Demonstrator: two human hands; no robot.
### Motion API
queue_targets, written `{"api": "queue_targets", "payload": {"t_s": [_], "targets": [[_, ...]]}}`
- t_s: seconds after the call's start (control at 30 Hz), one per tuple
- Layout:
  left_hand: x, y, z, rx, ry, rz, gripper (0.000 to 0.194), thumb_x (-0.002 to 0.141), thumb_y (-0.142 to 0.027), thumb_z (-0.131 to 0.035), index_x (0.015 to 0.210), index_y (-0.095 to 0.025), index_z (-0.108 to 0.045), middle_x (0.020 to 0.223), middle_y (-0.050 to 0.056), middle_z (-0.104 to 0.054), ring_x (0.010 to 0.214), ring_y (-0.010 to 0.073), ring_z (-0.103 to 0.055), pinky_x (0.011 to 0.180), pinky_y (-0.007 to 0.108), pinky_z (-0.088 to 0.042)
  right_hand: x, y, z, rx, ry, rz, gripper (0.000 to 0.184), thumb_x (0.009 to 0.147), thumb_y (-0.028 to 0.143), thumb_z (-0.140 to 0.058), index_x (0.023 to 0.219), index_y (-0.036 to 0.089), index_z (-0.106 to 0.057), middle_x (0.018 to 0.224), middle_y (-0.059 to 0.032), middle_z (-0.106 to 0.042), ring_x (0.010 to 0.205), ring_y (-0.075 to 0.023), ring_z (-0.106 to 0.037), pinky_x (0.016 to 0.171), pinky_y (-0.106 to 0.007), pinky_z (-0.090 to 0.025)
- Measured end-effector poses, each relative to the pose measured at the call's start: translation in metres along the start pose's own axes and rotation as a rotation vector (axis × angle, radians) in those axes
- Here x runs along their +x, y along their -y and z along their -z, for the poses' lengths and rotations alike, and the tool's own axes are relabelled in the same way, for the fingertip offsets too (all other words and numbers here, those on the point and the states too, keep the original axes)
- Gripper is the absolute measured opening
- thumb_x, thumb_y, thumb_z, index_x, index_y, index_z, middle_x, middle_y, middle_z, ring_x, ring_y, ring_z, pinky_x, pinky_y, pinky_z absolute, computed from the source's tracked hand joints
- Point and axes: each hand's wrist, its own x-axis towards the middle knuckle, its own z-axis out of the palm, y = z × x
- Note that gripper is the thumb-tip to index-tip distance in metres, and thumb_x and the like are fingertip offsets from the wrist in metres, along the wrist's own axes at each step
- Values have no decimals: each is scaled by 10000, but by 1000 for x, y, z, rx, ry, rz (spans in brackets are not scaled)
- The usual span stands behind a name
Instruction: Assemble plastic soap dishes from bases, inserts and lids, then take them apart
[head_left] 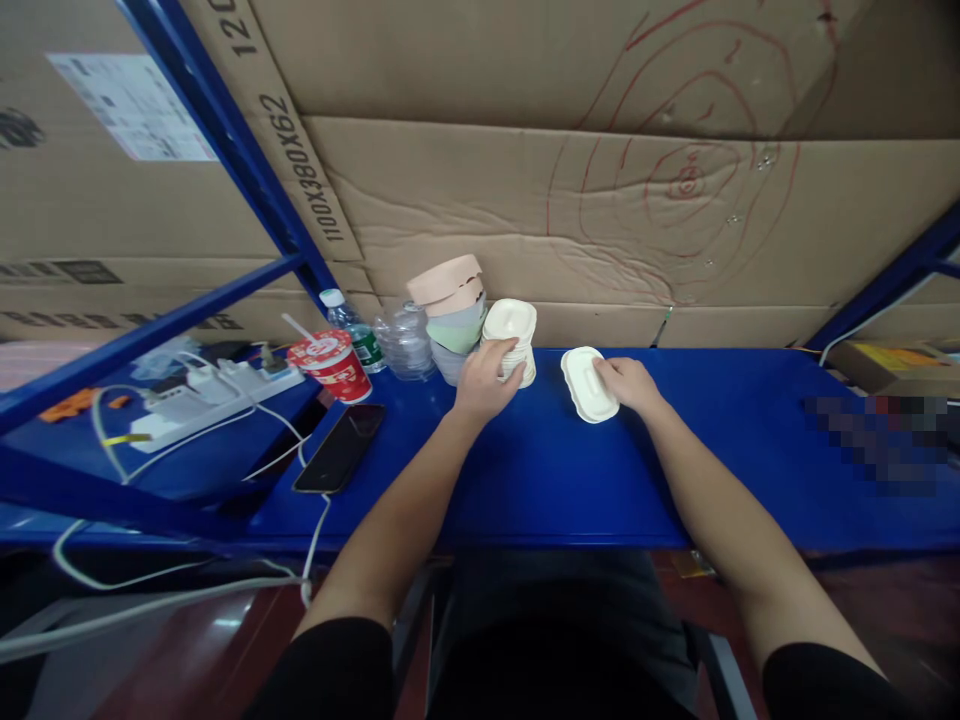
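My left hand [489,380] is closed round the near side of a stack of cream-white disposable container lids [511,318], its fingers and thumb against the stack. The stack stands upright near the back of the blue table. To its right, my right hand [628,382] pinches a single cream-white disposable container lid [589,385] by its right side. That lid is rounded and rectangular, with a raised middle, and is held tilted. Left of the stack, close to my left hand, are piled bowls [455,330] in grey, green and peach.
Clear plastic containers [405,340], a water bottle [352,325] and a red cup with a straw [334,365] stand at the left. A phone [341,448] lies before them, by a power strip [217,400] and white cables. Cardboard [465,190] backs the blue table [555,490].
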Motion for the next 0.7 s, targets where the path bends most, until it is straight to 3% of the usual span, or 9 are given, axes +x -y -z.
{"api": "queue_targets", "payload": {"t_s": [0.1,0.27,0.5,0.7], "targets": [[7,9,13,47,-179,21,266,965,-340,-630,1173,-179,-669,1073,104,-726,713,166,-614,805,370,-553,1,-6,7,-182,110,-79,602,1017,591,-361,853,183,-773,1002,-171,-794,987,-306,-728,710,-322,-434],[14,27,33,116,-379,65,258,948,-346,-627,1148,-185,-659,1061,110,-672,903,215,-633,783,367,-541,0,-4,8,-279,268,-124,603,1010,605,-410,989,168,-824,1145,-203,-789,1080,-333,-733,780,-337,-484],[17,47,47,221,-402,227,358,914,-366,-620,1217,-177,-637,1248,160,-604,1243,307,-590,1104,509,-456,0,-3,4,-311,328,-46,597,985,654,-470,1049,184,-832,1129,-182,-801,1065,-327,-741,731,-327,-472],[17,54,47,216,-337,337,601,861,-388,-652,1418,-185,-555,1453,202,-525,1423,374,-470,1213,565,-325,-2,0,1,-335,389,62,628,993,677,-457,950,181,-840,963,-155,-808,899,-274,-747,660,-306,-425]]}}
